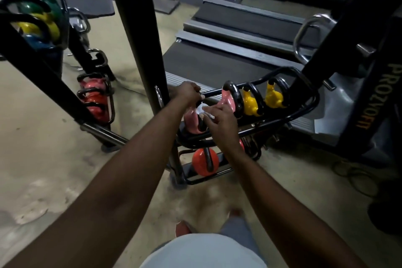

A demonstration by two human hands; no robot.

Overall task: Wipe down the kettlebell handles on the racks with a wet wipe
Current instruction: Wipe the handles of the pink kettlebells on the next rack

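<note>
- Nearest in the head view, both bare forearms reach forward and down to the low rack [304, 113], which probably means a bend at the waist.
- Left hand [188, 93] has its fingers curled round the black top rail [212, 93]. Judging by the pose, this braces the body and steadies the rack.
- Right hand [220, 121] pinches the bunched wet wipe [204, 111] at its fingertips, just over the nearest pink kettlebell [191, 123]. That handle is mostly hidden, so whether the wipe touches it cannot be told.
- Along the upper tier stand a second pink kettlebell [227, 100] and the yellow kettlebells [250, 102]. An orange kettlebell [203, 164] sits on the tier below.
- Handles are black loops pointing up, set across the rack's long axis, which runs from near-left to far-right. That leaves each loop open to a wipe from above.
</note>
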